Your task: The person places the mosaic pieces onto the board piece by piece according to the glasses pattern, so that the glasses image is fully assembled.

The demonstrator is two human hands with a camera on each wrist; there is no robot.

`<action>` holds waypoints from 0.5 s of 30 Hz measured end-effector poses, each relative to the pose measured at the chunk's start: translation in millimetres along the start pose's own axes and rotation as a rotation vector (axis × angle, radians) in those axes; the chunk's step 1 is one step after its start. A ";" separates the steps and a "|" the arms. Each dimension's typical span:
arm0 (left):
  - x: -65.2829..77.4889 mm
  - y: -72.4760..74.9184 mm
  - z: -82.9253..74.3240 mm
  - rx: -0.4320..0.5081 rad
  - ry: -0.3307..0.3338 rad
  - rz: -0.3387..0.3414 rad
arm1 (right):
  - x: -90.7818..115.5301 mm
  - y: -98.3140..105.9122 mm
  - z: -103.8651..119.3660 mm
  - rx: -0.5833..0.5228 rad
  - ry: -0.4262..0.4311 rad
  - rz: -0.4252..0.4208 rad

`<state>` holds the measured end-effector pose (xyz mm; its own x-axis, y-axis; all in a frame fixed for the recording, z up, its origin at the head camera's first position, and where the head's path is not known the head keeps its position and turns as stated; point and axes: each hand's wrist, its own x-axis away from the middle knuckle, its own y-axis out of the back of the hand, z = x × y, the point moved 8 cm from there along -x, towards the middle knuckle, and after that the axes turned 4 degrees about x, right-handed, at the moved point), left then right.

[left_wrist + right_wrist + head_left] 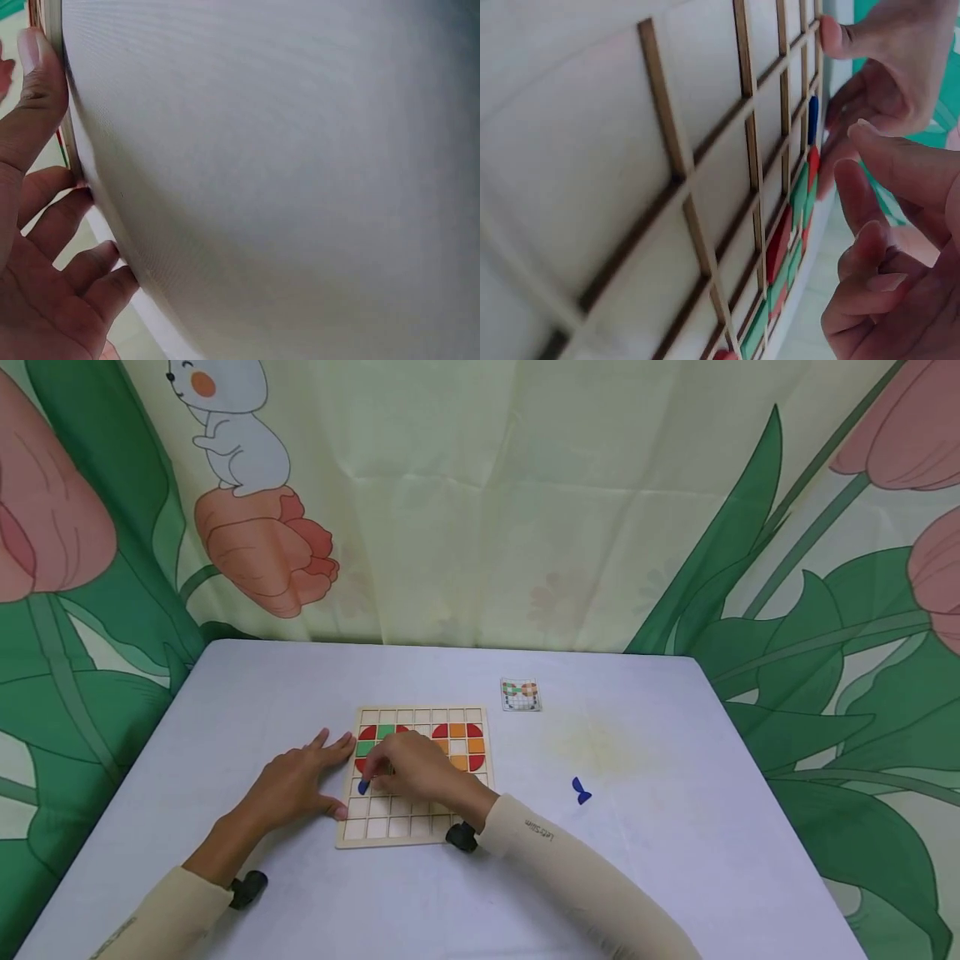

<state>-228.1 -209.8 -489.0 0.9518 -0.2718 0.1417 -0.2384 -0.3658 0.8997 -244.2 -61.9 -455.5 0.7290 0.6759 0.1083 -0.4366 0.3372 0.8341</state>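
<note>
A wooden grid board [378,829] lies on the table, holding red quarter-round, green square and orange square pieces in its upper rows. My left hand [294,783] touches the board's left edge, thumb and fingers spread apart; the left wrist view shows the thumb [45,90] against that edge. Over the board's left half is my right hand [416,768], hiding some pieces. Just by its fingertips is a blue piece [363,787]. In the right wrist view this blue piece [813,120] sits at the grid's left side, apart from the bent, separated fingers [855,187].
Two blue pieces [581,792] lie together on the white tabletop [675,860], right of the board. A small pattern card [521,695] with a printed grid lies beyond the board's top right corner. Behind the table hangs a floral curtain [480,527].
</note>
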 end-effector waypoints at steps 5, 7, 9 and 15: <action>-0.9 -3.4 3.4 0.018 -0.002 0.005 | -8.5 -11.7 2.2 0.068 -0.010 0.039; -1.0 -3.4 4.1 0.017 -0.006 0.000 | -11.5 -13.4 2.8 0.078 -0.013 0.045; -1.0 -2.6 4.3 0.018 -0.011 -0.007 | -13.7 -14.0 3.8 0.089 -0.006 0.047; -0.9 -0.9 3.7 0.015 -0.026 -0.021 | -16.5 -13.3 6.0 0.104 0.009 0.053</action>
<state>-229.5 -212.5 -491.5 0.9513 -0.2870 0.1124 -0.2220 -0.3849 0.8959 -247.3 -81.4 -465.1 0.7017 0.6966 0.1495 -0.4170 0.2314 0.8790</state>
